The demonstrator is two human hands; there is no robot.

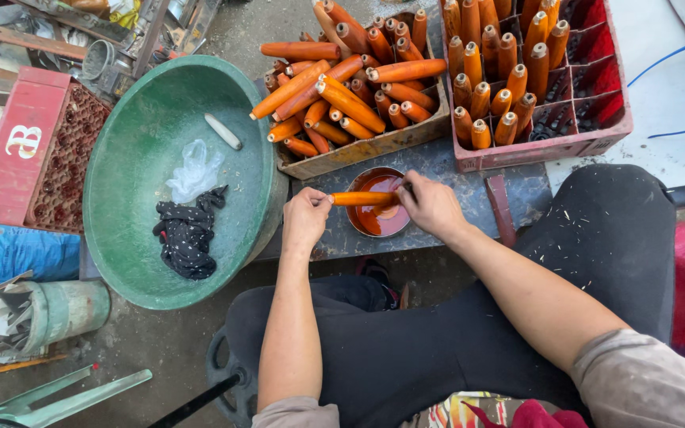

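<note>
Both hands were on it: the left hand (304,218) gripped one end of the orange handle (362,198) while the right hand (431,204) pinched the other, fingers closed round it, so neither hand was nearer than the other. The piece lay level, its long axis running straight across from left to right between the two fists, held right above the small round bowl of orange-brown stain (378,215) on the grey bench top (453,162). Whether its underside touched the liquid could not be told. Just beyond the bowl sat the wooden box (358,149) heaped with more orange handles lying every way, and to its right the red crate (588,135) with others standing upright in its cells. Off to the left waited the big green basin (128,238) holding a dark rag (188,234).
</note>
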